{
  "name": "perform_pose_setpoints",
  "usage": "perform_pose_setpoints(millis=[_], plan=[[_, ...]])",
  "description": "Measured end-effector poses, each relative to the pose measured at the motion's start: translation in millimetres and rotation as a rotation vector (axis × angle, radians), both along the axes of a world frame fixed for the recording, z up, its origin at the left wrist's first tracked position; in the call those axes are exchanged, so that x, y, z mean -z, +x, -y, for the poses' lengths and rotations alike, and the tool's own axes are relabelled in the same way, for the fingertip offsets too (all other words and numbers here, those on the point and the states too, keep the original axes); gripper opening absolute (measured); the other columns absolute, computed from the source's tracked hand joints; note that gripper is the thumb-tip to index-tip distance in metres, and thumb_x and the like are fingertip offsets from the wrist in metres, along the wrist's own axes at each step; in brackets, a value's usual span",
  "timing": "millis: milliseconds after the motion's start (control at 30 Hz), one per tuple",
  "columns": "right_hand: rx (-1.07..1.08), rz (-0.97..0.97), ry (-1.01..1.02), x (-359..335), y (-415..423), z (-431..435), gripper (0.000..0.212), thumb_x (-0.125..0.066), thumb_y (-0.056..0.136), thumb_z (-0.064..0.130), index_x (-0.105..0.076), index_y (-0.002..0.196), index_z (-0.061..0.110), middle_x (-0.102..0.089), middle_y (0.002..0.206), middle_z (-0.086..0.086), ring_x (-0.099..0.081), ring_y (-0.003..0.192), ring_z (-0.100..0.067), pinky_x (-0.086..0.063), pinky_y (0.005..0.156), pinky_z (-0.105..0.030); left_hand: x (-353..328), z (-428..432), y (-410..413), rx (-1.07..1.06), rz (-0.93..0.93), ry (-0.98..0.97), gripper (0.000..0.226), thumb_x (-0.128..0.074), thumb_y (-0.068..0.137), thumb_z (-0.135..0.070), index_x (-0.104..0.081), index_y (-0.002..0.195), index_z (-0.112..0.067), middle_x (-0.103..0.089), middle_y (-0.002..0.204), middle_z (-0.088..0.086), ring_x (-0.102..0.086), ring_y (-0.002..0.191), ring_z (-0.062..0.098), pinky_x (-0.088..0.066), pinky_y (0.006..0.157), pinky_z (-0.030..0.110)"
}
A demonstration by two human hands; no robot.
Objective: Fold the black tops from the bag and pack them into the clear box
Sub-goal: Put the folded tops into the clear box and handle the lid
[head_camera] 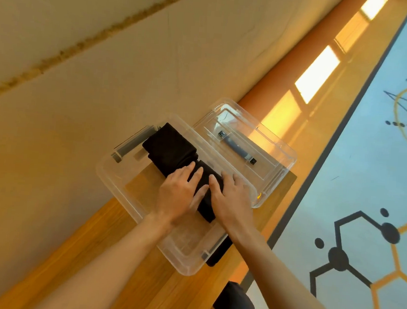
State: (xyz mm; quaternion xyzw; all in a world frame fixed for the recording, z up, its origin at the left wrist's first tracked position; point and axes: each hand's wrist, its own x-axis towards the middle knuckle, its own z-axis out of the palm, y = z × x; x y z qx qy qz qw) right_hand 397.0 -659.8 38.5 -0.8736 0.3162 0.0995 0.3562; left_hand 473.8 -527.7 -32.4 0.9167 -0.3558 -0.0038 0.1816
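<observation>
Black and matte, a folded top (206, 210) lies inside the clear box (112, 183), directly under both hands: the left-hand grip (179, 196) and right-hand grip (230, 198) rest side by side on it, fingers straight and slightly spread, palms pressing flat rather than pinching the cloth. Its long axis runs along the length of the box, from the near end toward the far end, close to the wall on the lid's side. A second folded top (169, 144), a soft-edged rectangle of the same dark fabric, sits just beyond it, end to end, reaching the far corner. The box is smooth see-through plastic with rounded corners and grey latches (130, 146) at its short ends. Its clear lid (280, 155), fitted with a grey handle (237, 148), lies just beside the box on the wood-grain counter (122, 245). More black fabric (219, 255) shows at the box's near right corner. Beyond the counter's right edge is a pale floor surface (365, 191) printed with black and orange hexagons.
</observation>
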Motion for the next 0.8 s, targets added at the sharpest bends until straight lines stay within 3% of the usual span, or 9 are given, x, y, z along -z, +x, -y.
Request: perform_pose_setpoints(millis=[100, 200, 300, 433, 567, 667, 800], plan=[[-0.004, 0.111, -0.032, -18.5, 10.2, 38.0, 0.061, -0.030, 0.105, 0.057, -0.037, 0.156, 0.026, -0.031, 0.164, -0.006, -0.021, 0.153, -0.025, -0.022, 0.124, -0.048, -32.6, 24.1, -4.1, -0.123, -0.011, -0.043, 0.057, -0.035, 0.105, -0.050, -0.063, 0.133, -0.008, -0.062, 0.136, 0.017, -0.062, 0.119, 0.033, -0.053, 0.096, 0.047], [0.001, 0.157, -0.084, -18.5, 21.3, 94.7, 0.060, -0.032, 0.105, 0.057, -0.039, 0.155, 0.025, -0.037, 0.160, -0.009, -0.028, 0.147, -0.030, -0.028, 0.120, -0.050, -60.4, 53.0, -9.6, -0.191, -0.058, -0.065, 0.061, -0.028, 0.105, -0.052, -0.058, 0.139, -0.012, -0.056, 0.144, 0.013, -0.054, 0.129, 0.030, -0.047, 0.105, 0.047], [-0.039, 0.112, -0.141, -3.6, 42.6, 162.4, 0.061, -0.034, 0.105, 0.056, -0.036, 0.158, 0.025, -0.032, 0.163, -0.012, -0.024, 0.149, -0.032, -0.023, 0.120, -0.050, -73.9, 93.1, -8.8, -0.237, -0.080, -0.061, 0.063, -0.026, 0.106, -0.055, -0.050, 0.148, -0.015, -0.046, 0.155, 0.010, -0.045, 0.140, 0.027, -0.039, 0.113, 0.046], [-0.336, 0.078, -0.349, 29.5, 74.9, 245.0, 0.063, -0.037, 0.103, 0.059, -0.032, 0.159, 0.032, -0.026, 0.167, -0.009, -0.020, 0.153, -0.034, -0.024, 0.120, -0.049, -76.0, 172.7, 5.1, -0.251, -0.114, 0.058, 0.083, 0.004, 0.102, -0.064, -0.035, 0.157, -0.017, -0.034, 0.163, 0.011, -0.032, 0.150, 0.027, -0.027, 0.120, 0.045], [-0.460, 0.045, -0.294, 58.6, 93.3, 293.0, 0.070, -0.043, 0.100, 0.063, -0.026, 0.160, 0.032, -0.028, 0.165, -0.012, -0.024, 0.151, -0.035, -0.026, 0.120, -0.047, -52.6, 239.2, 21.2, -0.306, -0.227, 0.210, 0.081, 0.002, 0.099, -0.067, -0.026, 0.160, -0.022, -0.023, 0.168, 0.008, -0.019, 0.155, 0.026, -0.020, 0.123, 0.047], [-0.442, -0.006, -0.212, 80.9, 112.7, 318.7, 0.072, -0.046, 0.099, 0.062, -0.027, 0.160, 0.028, -0.039, 0.157, -0.017, -0.038, 0.142, -0.036, -0.036, 0.112, -0.047, -30.7, 264.3, 34.9, -0.375, -0.308, 0.275, 0.090, 0.008, 0.093, -0.070, -0.027, 0.160, -0.022, -0.021, 0.169, 0.008, -0.014, 0.156, 0.024, -0.018, 0.126, 0.047], [-0.406, -0.099, -0.012, 98.2, 135.8, 343.7, 0.061, -0.057, 0.099, 0.052, -0.051, 0.144, 0.010, -0.064, 0.130, -0.015, -0.061, 0.115, -0.032, -0.050, 0.091, -0.039, -12.4, 285.8, 53.6, -0.434, -0.384, 0.273, 0.072, -0.012, 0.104, -0.059, -0.036, 0.157, -0.017, -0.028, 0.165, 0.010, -0.019, 0.154, 0.024, -0.020, 0.125, 0.043]])
